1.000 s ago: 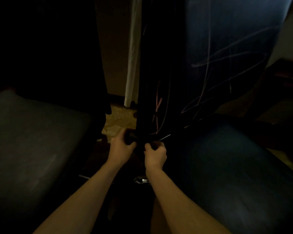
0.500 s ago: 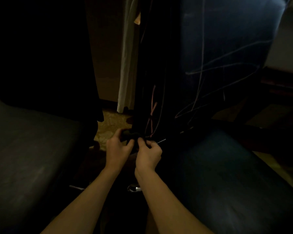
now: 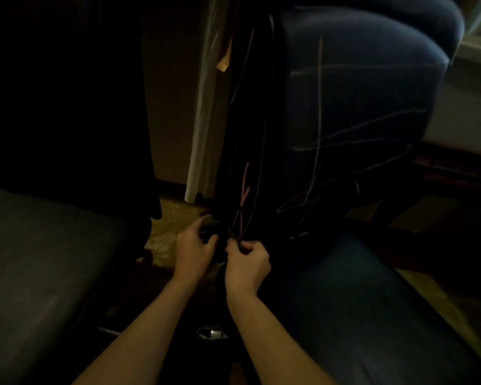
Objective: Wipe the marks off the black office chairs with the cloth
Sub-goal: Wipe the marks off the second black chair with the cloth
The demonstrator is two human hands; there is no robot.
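Note:
The room is very dim. A black office chair's backrest (image 3: 358, 112) stands ahead on the right, crossed by pink and pale scribbled marks (image 3: 319, 107); its seat (image 3: 358, 307) lies below. A second black chair's seat (image 3: 39, 259) is on the left, with its backrest (image 3: 67, 93) almost lost in shadow. Between the chairs, my left hand (image 3: 192, 251) grips a dark bundled cloth (image 3: 215, 227) by the lower left edge of the marked backrest. My right hand (image 3: 247, 266) pinches the same cloth close beside it.
A pale curtain edge (image 3: 203, 107) hangs behind the gap between the chairs. Patterned floor (image 3: 172, 220) shows below it. A shiny metal chair part (image 3: 211, 333) sits under my wrists. A lit window ledge (image 3: 478, 43) is at the top right.
My right hand has moved left, so both hands now meet on the cloth. The view has tilted up, showing more of the marked backrest.

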